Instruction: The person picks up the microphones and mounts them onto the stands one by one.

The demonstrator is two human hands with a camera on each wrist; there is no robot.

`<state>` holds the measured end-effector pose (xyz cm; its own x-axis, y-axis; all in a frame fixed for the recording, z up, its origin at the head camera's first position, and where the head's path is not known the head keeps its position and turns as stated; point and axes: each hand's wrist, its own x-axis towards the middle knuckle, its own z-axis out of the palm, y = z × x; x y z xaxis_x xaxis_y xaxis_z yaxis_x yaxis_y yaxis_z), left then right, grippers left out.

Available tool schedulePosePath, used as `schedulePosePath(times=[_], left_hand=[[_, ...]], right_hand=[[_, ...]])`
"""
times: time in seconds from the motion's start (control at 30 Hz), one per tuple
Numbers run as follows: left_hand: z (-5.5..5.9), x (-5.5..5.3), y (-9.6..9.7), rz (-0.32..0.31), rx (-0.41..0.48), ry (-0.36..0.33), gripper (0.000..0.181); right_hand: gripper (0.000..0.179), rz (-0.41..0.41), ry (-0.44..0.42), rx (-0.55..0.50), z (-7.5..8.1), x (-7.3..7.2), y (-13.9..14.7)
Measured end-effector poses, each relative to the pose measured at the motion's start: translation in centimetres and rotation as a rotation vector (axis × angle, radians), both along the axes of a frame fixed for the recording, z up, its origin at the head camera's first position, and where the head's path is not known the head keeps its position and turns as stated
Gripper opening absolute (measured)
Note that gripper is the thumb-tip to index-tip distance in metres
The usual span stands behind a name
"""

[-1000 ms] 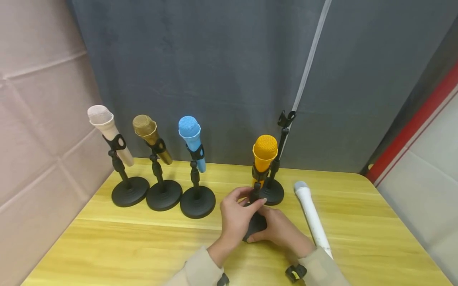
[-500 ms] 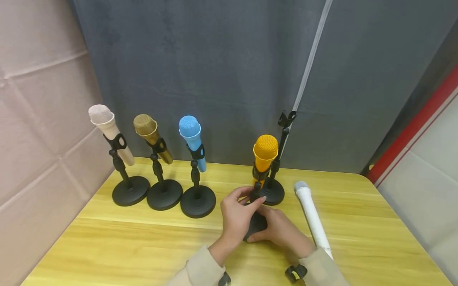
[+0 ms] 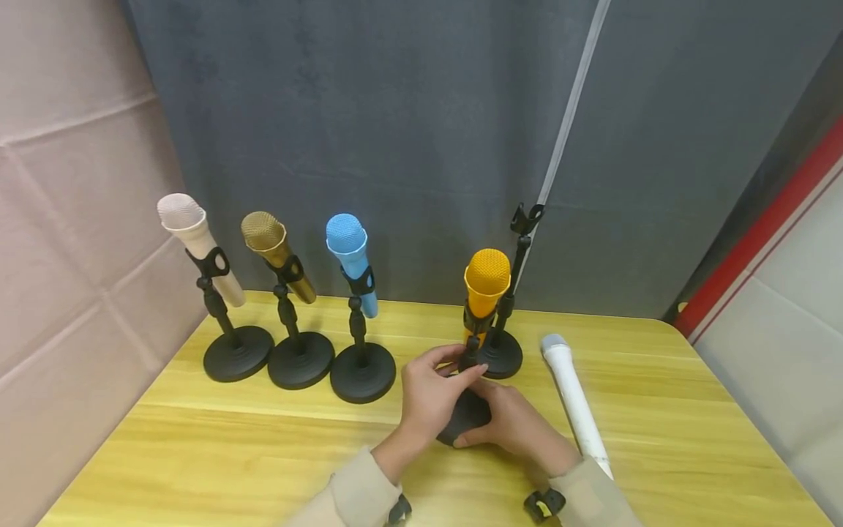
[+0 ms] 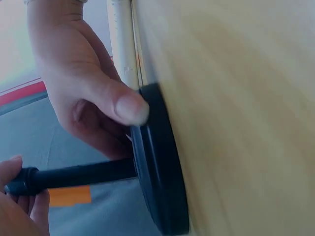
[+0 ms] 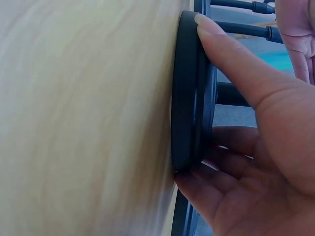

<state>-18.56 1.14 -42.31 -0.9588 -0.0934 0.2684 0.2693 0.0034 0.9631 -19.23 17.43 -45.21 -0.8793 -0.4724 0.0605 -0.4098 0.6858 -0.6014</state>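
Note:
An orange microphone (image 3: 487, 282) sits tilted in the clip of a black desk stand, right of the table's middle in the head view. My left hand (image 3: 424, 395) pinches the upper pole (image 4: 88, 173) of this stand between thumb and fingers. On the other side, my right hand (image 3: 512, 423) grips the round base (image 5: 186, 98), thumb on one side of its rim and fingers on the opposite side. The base stands close against the tabletop in both wrist views. In the left wrist view only the fingers of my left hand (image 4: 22, 211) show, at the lower left.
To the left stand a pale pink microphone (image 3: 197, 234), a gold one (image 3: 268, 238) and a blue one (image 3: 349, 241), each on a black stand. A bare stand (image 3: 503, 357) rises right behind the orange microphone. One white microphone (image 3: 576, 395) lies at the right. A grey curtain (image 3: 369, 132) hangs behind.
My left wrist and hand have shifted slightly left, and more of the stand's base shows between the hands. Both hands keep their hold; the other microphones stay in place.

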Motion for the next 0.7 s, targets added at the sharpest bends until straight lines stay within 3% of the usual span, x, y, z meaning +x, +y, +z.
schedulePosePath(times=[0.1,0.2,0.3,0.43,0.6,0.7], left_hand=[[0.1,-0.5,-0.7,-0.069,-0.029,-0.018,0.034],[0.3,-1.4,-1.6,-0.178,-0.067,-0.051,0.035],[0.5,-2.7,-2.7,-0.322,-0.134,-0.059,0.036],[0.6,-4.9,-3.9,-0.542,-0.234,-0.011,0.032],[0.4,-7.3,-4.5,-0.804,-0.22,0.001,0.029],[0.2,-8.3,-4.6,-0.889,-0.197,-0.019,0.031]], right_hand=[[0.095,-0.002,0.003,0.011,0.1,0.0,0.0],[0.097,0.0,-0.005,0.016,0.1,0.0,0.0],[0.099,0.002,-0.016,0.017,0.2,-0.1,0.0],[0.1,0.001,-0.017,0.02,0.1,-0.1,0.1],[0.099,0.015,-0.007,0.029,0.0,-0.1,0.1],[0.099,0.02,0.002,0.036,0.0,-0.1,0.1]])
